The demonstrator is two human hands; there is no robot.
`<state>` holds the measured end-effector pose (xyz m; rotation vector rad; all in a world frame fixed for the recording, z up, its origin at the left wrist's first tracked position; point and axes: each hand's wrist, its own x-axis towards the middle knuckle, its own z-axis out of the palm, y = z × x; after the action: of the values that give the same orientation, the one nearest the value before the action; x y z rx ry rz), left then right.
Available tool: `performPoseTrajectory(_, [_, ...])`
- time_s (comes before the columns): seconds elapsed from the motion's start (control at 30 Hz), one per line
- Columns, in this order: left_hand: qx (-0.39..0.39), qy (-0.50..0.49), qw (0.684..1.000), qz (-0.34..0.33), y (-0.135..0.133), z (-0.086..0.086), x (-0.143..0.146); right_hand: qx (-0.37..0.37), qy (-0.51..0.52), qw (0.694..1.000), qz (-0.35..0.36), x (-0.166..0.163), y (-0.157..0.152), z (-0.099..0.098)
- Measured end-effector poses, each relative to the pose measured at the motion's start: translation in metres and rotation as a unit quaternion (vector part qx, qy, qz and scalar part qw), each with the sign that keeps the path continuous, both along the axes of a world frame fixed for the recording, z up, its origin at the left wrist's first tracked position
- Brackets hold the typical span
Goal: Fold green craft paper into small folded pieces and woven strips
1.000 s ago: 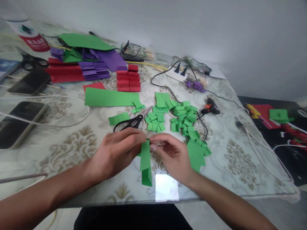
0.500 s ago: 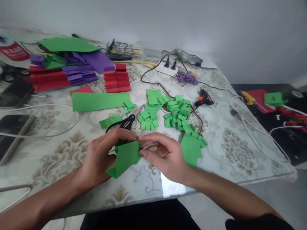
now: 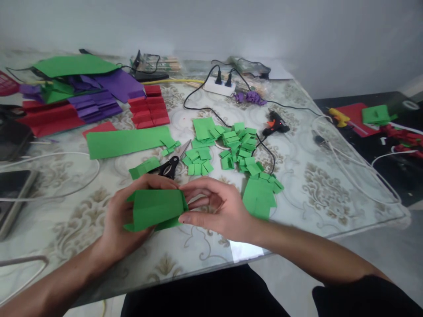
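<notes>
Head view: our left hand (image 3: 120, 215) and right hand (image 3: 218, 209) pinched a folded green paper strip (image 3: 155, 209); uneven pressure risked skewing its creases.

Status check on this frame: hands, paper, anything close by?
Left hand and right hand both gripping folded green paper above table. Scissors just beyond, apart. Nothing between.

Plain wall (image 3: 297, 31), glass-top table (image 3: 330, 193).
</notes>
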<state>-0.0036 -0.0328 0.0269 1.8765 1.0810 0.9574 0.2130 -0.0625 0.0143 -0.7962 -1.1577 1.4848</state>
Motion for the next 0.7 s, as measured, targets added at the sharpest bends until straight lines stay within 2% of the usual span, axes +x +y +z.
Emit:
performPoseTrajectory(0.27, [-0.009,-0.039,0.999,-0.029,0.001,-0.001,0.000,0.092,-0.057,0.994,-0.027,0.001,-0.002,-0.004])
performPoseTrajectory(0.43, [-0.027,-0.068,0.997,-0.032,0.001,0.004,0.003,0.099,-0.063,0.993,-0.027,0.001,-0.002,-0.003])
performPoseTrajectory(0.7, [-0.076,-0.074,0.994,0.011,0.002,0.017,0.012,0.084,-0.060,0.994,-0.016,0.005,0.002,-0.005])
